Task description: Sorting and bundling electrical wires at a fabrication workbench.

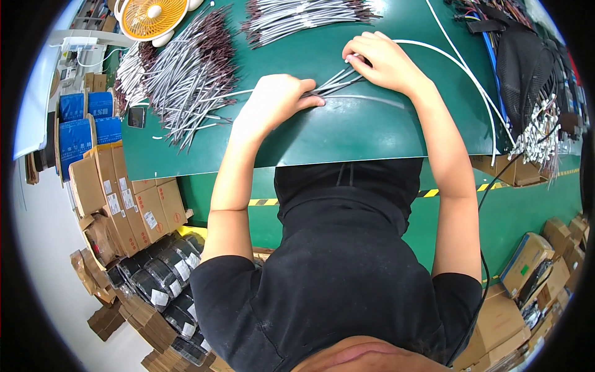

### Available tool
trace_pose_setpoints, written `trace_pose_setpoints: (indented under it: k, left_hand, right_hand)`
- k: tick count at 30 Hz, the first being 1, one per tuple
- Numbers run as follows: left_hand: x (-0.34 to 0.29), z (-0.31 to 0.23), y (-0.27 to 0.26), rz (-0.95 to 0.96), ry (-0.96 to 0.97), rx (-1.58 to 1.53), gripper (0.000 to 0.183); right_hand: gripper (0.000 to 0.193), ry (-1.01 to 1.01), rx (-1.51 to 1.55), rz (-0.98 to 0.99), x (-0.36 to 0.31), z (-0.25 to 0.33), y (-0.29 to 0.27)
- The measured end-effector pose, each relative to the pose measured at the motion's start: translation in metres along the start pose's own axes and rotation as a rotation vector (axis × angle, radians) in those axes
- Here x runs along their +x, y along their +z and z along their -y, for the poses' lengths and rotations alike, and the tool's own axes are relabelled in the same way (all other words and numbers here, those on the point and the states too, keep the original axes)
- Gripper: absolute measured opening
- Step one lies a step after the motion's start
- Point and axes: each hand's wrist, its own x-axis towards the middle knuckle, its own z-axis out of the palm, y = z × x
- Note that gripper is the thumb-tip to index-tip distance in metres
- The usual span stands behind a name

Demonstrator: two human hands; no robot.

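Note:
A small bunch of grey wires (338, 83) stretches over the green table between my two hands. My left hand (279, 102) is closed around one end, thumb and forefinger pinching it. At the other end, my right hand (385, 62) has its fingers curled in a pinch by the wires; its palm hides part of them. A grey wire (229, 95) runs leftward from my left hand to a large heap of cut grey wires (189, 71) with dark brown ends. Behind my hands lies a tied bundle of similar wires (304, 18).
On the green table (353, 136) a white cable (455, 59) arcs to the right. An orange fan (152, 15) stands far left, a dark phone-like device (137, 117) below it. A black mesh bag (527, 71) and hanging wires (539, 133) crowd the right edge. Cartons (118, 198) stand left.

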Motion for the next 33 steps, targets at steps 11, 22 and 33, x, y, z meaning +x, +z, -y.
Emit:
trace_pose_setpoints:
  k: [11,22,33]
  left_hand:
    - [0.051,0.002,0.001,-0.469,-0.027,-0.236,0.022]
    - [0.066,-0.002,0.029,-0.557,-0.104,-0.631,0.015]
    - [0.065,-0.004,0.029,-0.603,-0.072,-0.531,0.014]
  right_hand:
    - [0.012,0.026,0.072,-0.279,0.008,0.001,-0.002]
    - [0.016,0.145,0.101,-0.265,0.006,0.012,0.009]
    - [0.014,0.181,0.176,-0.288,0.007,0.018,0.009]
